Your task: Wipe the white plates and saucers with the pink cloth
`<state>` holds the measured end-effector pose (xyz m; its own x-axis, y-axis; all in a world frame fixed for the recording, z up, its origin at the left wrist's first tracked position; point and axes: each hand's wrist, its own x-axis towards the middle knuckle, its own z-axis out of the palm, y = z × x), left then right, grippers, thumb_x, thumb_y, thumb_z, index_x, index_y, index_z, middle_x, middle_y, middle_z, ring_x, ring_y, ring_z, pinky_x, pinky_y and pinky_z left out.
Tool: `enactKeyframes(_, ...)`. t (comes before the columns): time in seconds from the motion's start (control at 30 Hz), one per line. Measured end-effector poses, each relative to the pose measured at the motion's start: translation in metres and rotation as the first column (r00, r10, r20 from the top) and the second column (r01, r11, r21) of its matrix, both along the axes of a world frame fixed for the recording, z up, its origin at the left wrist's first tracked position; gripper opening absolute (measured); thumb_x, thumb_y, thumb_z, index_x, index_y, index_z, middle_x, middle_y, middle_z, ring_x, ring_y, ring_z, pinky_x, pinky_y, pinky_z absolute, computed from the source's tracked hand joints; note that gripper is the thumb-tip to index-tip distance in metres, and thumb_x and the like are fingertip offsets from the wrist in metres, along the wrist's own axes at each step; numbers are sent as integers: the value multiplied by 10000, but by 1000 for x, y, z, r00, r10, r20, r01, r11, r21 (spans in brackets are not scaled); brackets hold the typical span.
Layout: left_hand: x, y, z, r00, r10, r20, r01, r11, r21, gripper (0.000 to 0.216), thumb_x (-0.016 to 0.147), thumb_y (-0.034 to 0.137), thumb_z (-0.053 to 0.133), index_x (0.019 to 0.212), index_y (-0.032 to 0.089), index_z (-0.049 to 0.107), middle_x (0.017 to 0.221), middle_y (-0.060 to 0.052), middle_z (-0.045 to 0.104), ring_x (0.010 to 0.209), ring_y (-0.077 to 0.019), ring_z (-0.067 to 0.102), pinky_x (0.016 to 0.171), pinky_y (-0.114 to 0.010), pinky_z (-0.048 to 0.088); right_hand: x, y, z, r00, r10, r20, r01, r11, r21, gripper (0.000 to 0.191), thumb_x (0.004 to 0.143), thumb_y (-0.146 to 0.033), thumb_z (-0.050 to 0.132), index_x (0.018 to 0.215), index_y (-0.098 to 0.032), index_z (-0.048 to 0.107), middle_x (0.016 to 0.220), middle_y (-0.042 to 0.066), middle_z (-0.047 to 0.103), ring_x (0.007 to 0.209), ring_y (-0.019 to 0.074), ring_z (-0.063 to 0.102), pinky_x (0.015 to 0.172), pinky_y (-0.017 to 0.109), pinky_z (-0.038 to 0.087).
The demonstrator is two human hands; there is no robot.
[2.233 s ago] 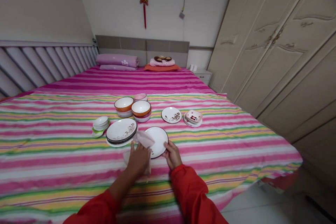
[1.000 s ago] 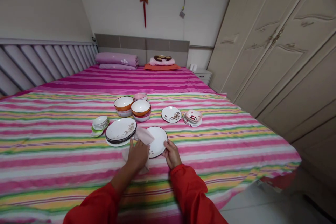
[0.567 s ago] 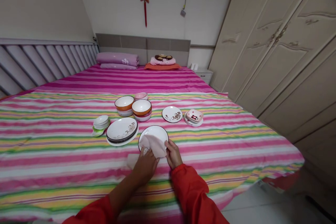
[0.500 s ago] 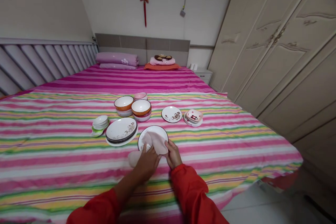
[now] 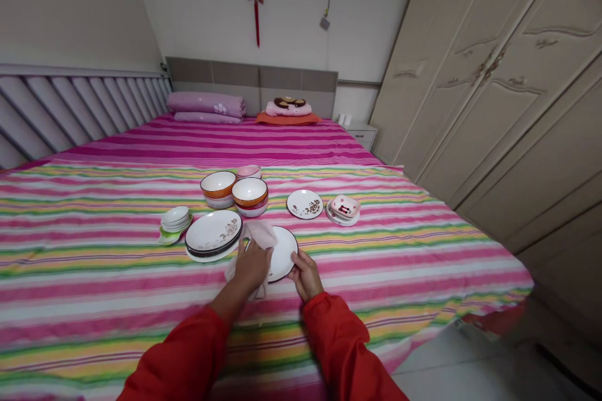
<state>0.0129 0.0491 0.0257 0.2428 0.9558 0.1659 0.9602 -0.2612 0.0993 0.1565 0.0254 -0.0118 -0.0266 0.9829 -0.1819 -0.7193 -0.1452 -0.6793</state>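
Note:
A white dark-rimmed plate [image 5: 283, 254] is gripped at its right edge by my right hand [image 5: 305, 274], thumb on top. My left hand [image 5: 254, 262] is closed on a pale pink cloth [image 5: 261, 232] and presses it against the plate's left side, hiding that part of the plate. Left of the cloth lies a stack of larger flower-patterned plates [image 5: 214, 232]. Beyond it stand stacked orange-and-white bowls [image 5: 250, 192]. A single flower-patterned plate [image 5: 305, 203] lies flat farther back, to the right.
Small white bowls [image 5: 175, 217] sit on a green dish at the left. A pink patterned dish [image 5: 345, 206] rests on small plates at the right. Everything lies on a striped bedsheet [image 5: 399, 276]. A wardrobe [image 5: 489, 94] flanks the bed's right side.
My left hand has moved the cloth leftward from the plate's middle to its left side, uncovering its centre and right. My right hand keeps hold of the right edge.

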Motion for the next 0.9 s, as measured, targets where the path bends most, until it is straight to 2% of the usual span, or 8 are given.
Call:
enactKeyframes(0.1, -12, -15, -6, 999, 50, 14, -50, 999, 12, 396, 912, 301, 346, 1035, 129, 681, 1193, -170, 621, 1224, -317, 461, 1078, -558, 173, 0, -1, -1, 1000, -1, 3, 1, 1000, 5, 384, 615, -292, 785, 963, -165, 682, 789, 35, 716, 605, 140, 634, 603, 304, 556)
enactKeyframes(0.23, -24, -39, -20, 996, 20, 86, -28, 995, 94, 361, 895, 256, 361, 1044, 121, 660, 1180, -176, 614, 1186, -317, 485, 1051, -508, 278, 1, -3, -1, 1000, 6, 3, -6, 1000, 19, 363, 637, -277, 769, 973, -174, 680, 836, 43, 720, 638, 150, 640, 616, 320, 556)
enactKeyframes(0.4, -28, -44, -33, 927, 35, 373, -91, 987, 136, 351, 896, 294, 334, 1045, 141, 613, 1075, -142, 639, 1075, -277, 552, 945, -449, 426, 2, -4, 0, 1000, 1, -18, 0, 1000, 30, 339, 645, -253, 758, 968, -186, 682, 910, 49, 721, 741, 175, 653, 671, 337, 554)
enactKeyframes(0.5, -26, -29, -29, 788, 85, 610, -158, 985, 68, 382, 871, 272, 342, 1160, 136, 553, 1142, -133, 617, 1116, -257, 541, 965, -427, 423, 3, -4, 0, 999, 6, -36, -5, 999, 39, 341, 661, -251, 745, 989, -196, 674, 931, 54, 720, 788, 186, 655, 695, 348, 549)
enactKeyframes(0.6, -25, -13, -18, 556, 146, 818, -224, 974, -22, 399, 836, 313, 422, 1172, 139, 550, 1172, -121, 610, 1152, -258, 521, 979, -404, 411, 5, -3, -1, 998, 8, -61, -5, 999, 37, 350, 675, -264, 737, 1012, -204, 664, 950, 55, 718, 803, 186, 656, 705, 350, 547)
enactKeyframes(0.73, -25, -7, -13, 197, 292, 936, -146, 953, -267, 427, 737, 445, 578, 995, 108, 621, 856, -84, 685, 803, -234, 641, 727, -360, 514, 6, -3, 0, 997, 1, -80, 1, 1000, 27, 347, 671, -259, 741, 1005, -207, 663, 961, 45, 716, 785, 175, 655, 688, 328, 548)
enactKeyframes(0.8, -26, -10, -15, 129, 330, 935, -129, 941, -314, 442, 687, 474, 627, 926, 102, 631, 769, -63, 678, 716, -215, 634, 662, -336, 509, 6, -4, 1, 998, 12, -66, -9, 999, 34, 345, 668, -254, 742, 1001, -201, 665, 973, 51, 715, 802, 182, 657, 683, 326, 550)
enactKeyframes(0.9, -29, -15, -17, 165, 332, 929, -172, 937, -304, 419, 653, 481, 652, 858, 116, 637, 734, -52, 670, 719, -221, 630, 655, -328, 499, 4, -6, 4, 999, 26, -39, -25, 999, 48, 346, 662, -247, 745, 995, -190, 670, 989, 64, 713, 840, 198, 657, 694, 337, 553)
